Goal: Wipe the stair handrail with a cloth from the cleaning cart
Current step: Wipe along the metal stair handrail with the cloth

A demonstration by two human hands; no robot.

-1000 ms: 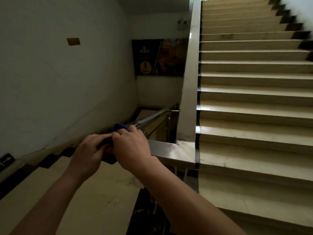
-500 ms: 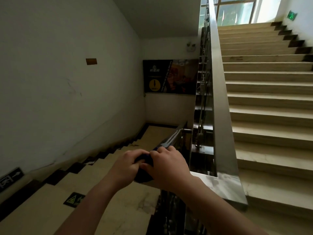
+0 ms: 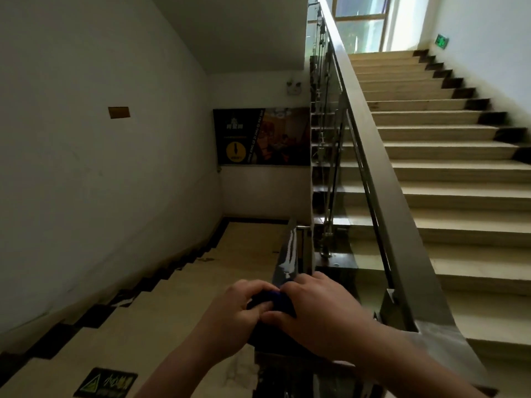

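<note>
Lower in view than half a second ago, left hand and right hand, fingers curled, gripping the blue cloth between them, pressed onto the shiny handrail of the descending flight.

I log a dark poster with a yellow circle on the far landing wall, centre frame. A twin-lamp emergency light sits just above it. A small brown plaque is on the white side wall, upper left. Beige ascending stairs fill the right, with a green exit sign and a bright window at the top. Descending stairs run centre left. A yellow-and-black caution sticker lies on the floor, lower left.
</note>
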